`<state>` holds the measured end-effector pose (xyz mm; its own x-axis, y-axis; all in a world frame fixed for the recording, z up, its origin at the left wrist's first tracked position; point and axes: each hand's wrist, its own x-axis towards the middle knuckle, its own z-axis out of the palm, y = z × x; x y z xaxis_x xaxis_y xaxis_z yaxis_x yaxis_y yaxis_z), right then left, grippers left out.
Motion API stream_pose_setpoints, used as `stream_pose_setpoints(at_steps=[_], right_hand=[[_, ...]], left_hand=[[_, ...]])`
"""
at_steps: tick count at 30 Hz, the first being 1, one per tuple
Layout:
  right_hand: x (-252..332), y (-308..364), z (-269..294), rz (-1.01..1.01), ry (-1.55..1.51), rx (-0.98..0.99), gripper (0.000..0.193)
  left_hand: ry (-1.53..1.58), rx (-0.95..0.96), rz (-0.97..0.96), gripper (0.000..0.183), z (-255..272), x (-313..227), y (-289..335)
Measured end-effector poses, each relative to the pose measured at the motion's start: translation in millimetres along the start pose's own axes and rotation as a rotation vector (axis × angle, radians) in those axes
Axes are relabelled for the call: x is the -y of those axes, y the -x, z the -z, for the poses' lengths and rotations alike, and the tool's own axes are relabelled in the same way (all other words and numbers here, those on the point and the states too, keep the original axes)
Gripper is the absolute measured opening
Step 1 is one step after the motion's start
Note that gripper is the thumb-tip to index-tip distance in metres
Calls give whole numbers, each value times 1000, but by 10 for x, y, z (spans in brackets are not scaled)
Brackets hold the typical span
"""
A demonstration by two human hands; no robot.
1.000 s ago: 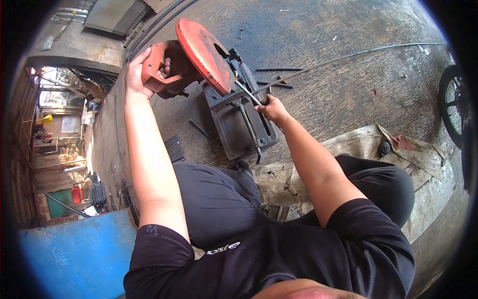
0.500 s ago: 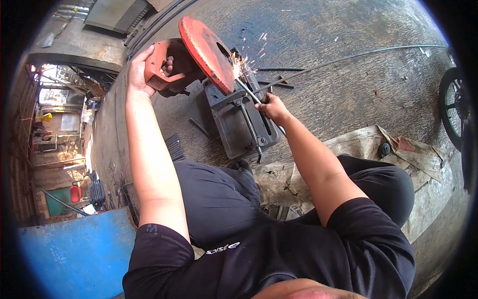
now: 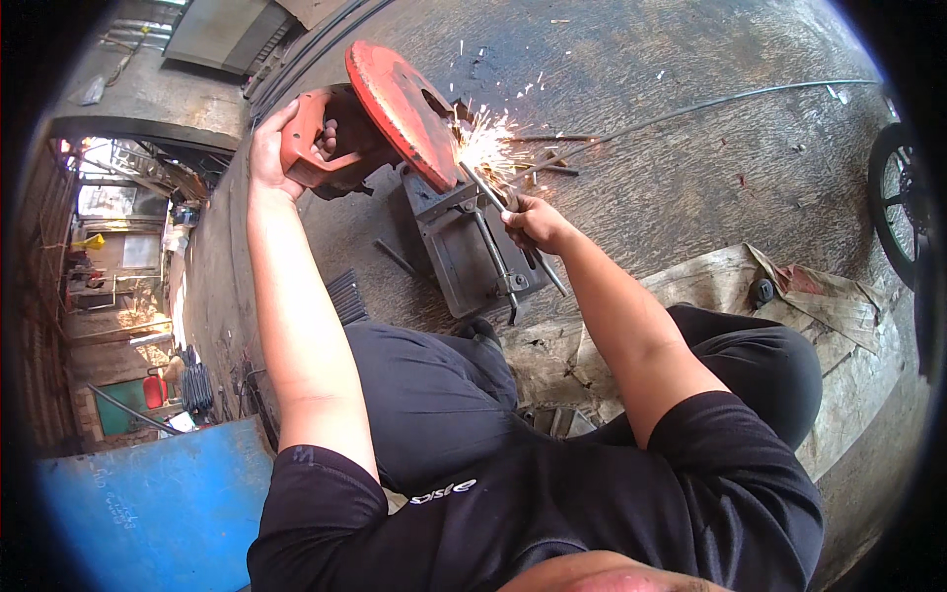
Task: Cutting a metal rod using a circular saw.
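Note:
My left hand point(image 3: 276, 156) is wrapped round the handle of a red chop saw point(image 3: 390, 111), whose round guard tilts over its grey metal base point(image 3: 459, 271). A bright burst of sparks point(image 3: 490, 143) sprays from beside the guard's lower right edge and hides the cutting point. With its fingers closed, my right hand point(image 3: 538, 225) grips a thin metal rod point(image 3: 483, 189). The rod's far end reaches the sparks and its near end sticks out below my hand. On the base, a vise screw with a crank handle point(image 3: 493, 247) lies just left of my right hand.
A long thin rod point(image 3: 710, 104) stretches from the sparks to the far right. Short rods point(image 3: 347, 296) lie bundled left of the base, by my knee. A spoked wheel point(image 3: 896, 202) stands at the right edge. Dirty cloth point(image 3: 715, 281) covers floor at right; a blue panel point(image 3: 148, 503) is lower left.
The spark burst has grown larger and brighter. The saw's handle and guard have shifted slightly left and down. My right hand has moved slightly, and more rod shows below it.

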<state>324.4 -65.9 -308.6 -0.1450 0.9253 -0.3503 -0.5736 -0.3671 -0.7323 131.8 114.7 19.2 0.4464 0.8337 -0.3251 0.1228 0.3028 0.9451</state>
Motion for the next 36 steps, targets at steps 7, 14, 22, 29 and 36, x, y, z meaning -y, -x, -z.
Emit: stream_pose_setpoints(at_steps=[7, 14, 22, 29, 36], right_hand=[[-18, -8, -10, -59, -96, 77, 14], [-40, 0, 16, -68, -168, 88, 12], [-86, 25, 23, -20, -357, 130, 17], [-126, 13, -76, -47, -203, 88, 17], [-150, -78, -108, -10, -54, -40, 20]], left_hand=[[6, -14, 15, 50, -32, -14, 23], [18, -64, -25, 45, -126, 15, 68], [-74, -84, -79, 44, -88, -2, 71], [-26, -81, -33, 44, -117, -6, 80], [-60, -69, -23, 51, -120, -7, 92]])
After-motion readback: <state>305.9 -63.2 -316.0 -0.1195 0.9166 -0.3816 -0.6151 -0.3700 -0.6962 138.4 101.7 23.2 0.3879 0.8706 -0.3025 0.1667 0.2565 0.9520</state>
